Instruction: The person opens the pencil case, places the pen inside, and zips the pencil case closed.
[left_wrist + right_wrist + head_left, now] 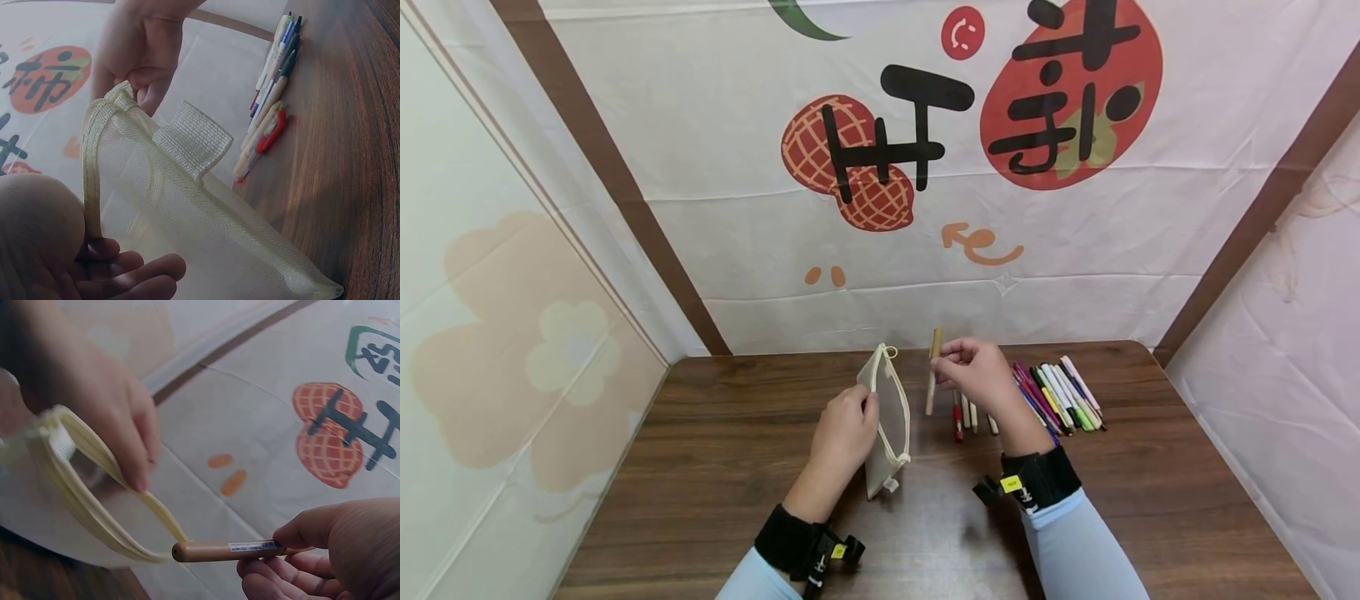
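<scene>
My left hand (844, 427) pinches one side of the open mouth of a pale mesh zip pouch (895, 408), which stands upright on edge over the table. In the left wrist view a white fabric tag (194, 140) sticks out from the pouch's side seam. Between the thumb and fingers of my right hand (981, 375) is a brown marker (206, 551) with a small barcode label. The marker is held near-upright in the head view, just right of the pouch's opening. From the right wrist view, its rounded end overlaps the pouch rim.
Several pens and markers (1060, 396) lie side by side at the right back of the wooden table (737, 467). A red pen (957, 421) and some beige ones lie below my right hand. Behind the table hangs a printed white cloth (737, 250).
</scene>
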{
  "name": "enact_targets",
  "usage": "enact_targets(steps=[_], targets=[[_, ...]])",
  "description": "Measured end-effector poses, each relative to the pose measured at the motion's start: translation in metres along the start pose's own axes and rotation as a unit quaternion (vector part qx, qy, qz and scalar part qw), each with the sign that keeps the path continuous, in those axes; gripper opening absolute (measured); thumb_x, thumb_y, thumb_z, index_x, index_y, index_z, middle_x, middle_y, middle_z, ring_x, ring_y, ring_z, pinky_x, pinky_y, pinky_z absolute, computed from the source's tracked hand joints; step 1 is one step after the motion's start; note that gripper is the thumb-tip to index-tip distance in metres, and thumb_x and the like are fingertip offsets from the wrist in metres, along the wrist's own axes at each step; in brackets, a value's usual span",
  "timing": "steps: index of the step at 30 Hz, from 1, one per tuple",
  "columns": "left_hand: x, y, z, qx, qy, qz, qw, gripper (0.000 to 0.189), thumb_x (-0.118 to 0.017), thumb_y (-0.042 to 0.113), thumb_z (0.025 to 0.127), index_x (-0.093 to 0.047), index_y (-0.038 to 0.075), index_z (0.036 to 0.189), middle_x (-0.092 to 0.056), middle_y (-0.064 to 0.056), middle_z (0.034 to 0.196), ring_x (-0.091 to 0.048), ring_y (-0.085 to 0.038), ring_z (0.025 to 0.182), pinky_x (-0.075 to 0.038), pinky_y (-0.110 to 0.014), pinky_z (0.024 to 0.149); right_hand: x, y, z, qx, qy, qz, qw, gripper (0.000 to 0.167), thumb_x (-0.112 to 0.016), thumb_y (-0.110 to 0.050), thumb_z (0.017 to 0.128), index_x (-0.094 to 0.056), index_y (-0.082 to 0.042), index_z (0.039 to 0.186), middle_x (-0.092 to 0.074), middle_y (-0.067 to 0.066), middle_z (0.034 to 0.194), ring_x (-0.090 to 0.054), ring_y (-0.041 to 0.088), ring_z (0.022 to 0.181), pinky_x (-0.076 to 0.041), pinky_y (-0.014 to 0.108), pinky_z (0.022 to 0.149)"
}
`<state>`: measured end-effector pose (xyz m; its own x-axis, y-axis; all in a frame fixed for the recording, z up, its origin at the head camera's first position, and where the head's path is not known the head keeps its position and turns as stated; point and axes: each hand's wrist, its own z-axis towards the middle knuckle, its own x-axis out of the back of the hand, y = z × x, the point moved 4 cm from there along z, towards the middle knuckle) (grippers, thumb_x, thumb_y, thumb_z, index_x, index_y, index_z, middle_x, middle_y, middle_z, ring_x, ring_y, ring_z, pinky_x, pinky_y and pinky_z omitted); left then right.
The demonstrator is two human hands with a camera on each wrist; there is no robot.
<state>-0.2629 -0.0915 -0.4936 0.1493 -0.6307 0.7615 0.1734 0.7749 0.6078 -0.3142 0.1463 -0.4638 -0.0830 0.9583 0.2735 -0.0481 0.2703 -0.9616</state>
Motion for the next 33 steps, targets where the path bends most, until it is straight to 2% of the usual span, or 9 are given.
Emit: enact_targets(steps=[9,17,23,27,30,33], targets=[[0.000,0.002,0.000,-0.001,0.004,-0.004,1.0000,0.027,-0.059,0.020,0.114,-0.070,0.007,0.093,-0.067,-0.011,0.089,-0.063,-0.026,0.076,-0.056,-0.044,0.069,-0.036,0.003,-0.005,-0.021,-0.033,0.009,0.9992,0.022,-0.082,-0.010,0.103,-0.079,0.003,0.119,-0.085,0.018,0.103,-0.085,0.032,0.083,-0.071,0.054,0.084],[0.000,0.003,0.000,0.005,-0.004,-0.003,1.0000,0.027,-0.059,0.023,0.116,-0.074,0.006,0.101,-0.067,-0.010,0.091,-0.063,-0.025,0.076,-0.055,-0.043,0.069,-0.054,0.003,-0.011,-0.028,-0.062,-0.010,0.9976,0.026,-0.083,-0.013,0.103,-0.078,0.003,0.123,-0.086,0.015,0.102,-0.084,0.024,0.078,-0.071,0.044,0.080],[0.000,0.003,0.001,0.000,0.002,-0.003,1.0000,0.026,-0.060,0.020,0.114,-0.071,0.006,0.095,-0.066,-0.010,0.088,-0.062,-0.024,0.074,-0.054,-0.042,0.066,-0.055,0.001,-0.012,-0.028,-0.085,-0.025,0.9957,0.030,-0.081,-0.014,0.105,-0.076,0.005,0.127,-0.086,0.020,0.106,-0.086,0.026,0.083,-0.071,0.039,0.079],[0.001,0.003,0.001,0.001,0.001,-0.003,1.0000,0.027,-0.060,0.021,0.114,-0.069,0.008,0.092,-0.065,-0.010,0.087,-0.062,-0.026,0.074,-0.054,-0.043,0.066,-0.051,0.002,-0.010,-0.025,-0.084,-0.033,0.9956,0.029,-0.080,-0.015,0.106,-0.078,0.004,0.127,-0.085,0.022,0.108,-0.086,0.026,0.083,-0.071,0.049,0.084],[0.001,0.003,0.001,0.003,0.001,-0.005,1.0000,0.027,-0.060,0.021,0.114,-0.068,0.009,0.092,-0.065,-0.010,0.086,-0.063,-0.026,0.074,-0.054,-0.043,0.067,-0.044,0.003,-0.009,-0.021,-0.071,-0.043,0.9963,0.024,-0.080,-0.016,0.106,-0.080,0.001,0.123,-0.085,0.018,0.104,-0.086,0.031,0.084,-0.070,0.055,0.086],[0.001,0.002,0.001,0.005,0.000,-0.004,1.0000,0.027,-0.059,0.021,0.114,-0.068,0.009,0.092,-0.065,-0.010,0.086,-0.063,-0.026,0.075,-0.055,-0.043,0.067,-0.032,0.003,-0.008,-0.016,-0.060,-0.057,0.9964,0.021,-0.079,-0.017,0.106,-0.081,-0.002,0.121,-0.084,0.017,0.104,-0.085,0.039,0.091,-0.071,0.052,0.084]])
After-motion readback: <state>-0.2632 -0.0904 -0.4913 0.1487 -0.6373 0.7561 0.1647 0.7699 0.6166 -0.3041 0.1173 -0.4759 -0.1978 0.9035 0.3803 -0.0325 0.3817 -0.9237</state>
